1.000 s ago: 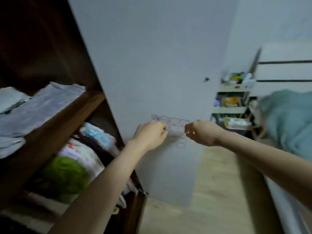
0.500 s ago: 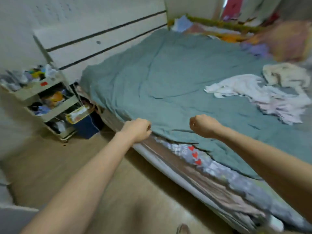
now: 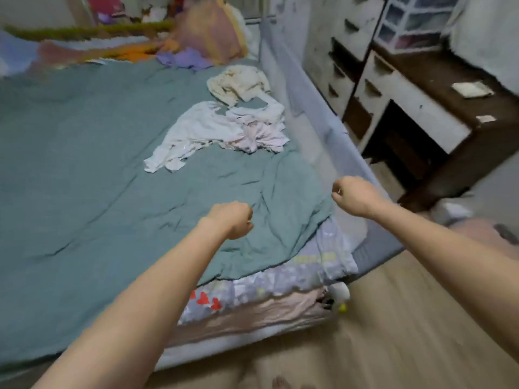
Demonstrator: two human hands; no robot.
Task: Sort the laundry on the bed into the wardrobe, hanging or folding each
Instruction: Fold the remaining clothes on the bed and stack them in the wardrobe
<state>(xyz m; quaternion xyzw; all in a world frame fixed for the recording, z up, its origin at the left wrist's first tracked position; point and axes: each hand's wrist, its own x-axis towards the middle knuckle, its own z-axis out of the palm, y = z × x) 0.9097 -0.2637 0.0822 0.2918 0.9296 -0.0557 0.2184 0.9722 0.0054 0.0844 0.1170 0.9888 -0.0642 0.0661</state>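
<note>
While both hands (image 3: 233, 220) (image 3: 352, 196) hover fisted, empty, laundry (image 3: 222, 130) lies beyond, well apart.

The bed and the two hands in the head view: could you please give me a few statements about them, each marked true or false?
1. Both the left hand and the right hand are curled into fists and hold nothing. True.
2. The white garment lies folded on the floor. False: it lies crumpled on the teal sheet.
3. A cream garment lies beyond the white one, near the bed rail. True.
4. The left hand grips the white garment. False: it is apart from it, nearer the bed's foot.
</note>
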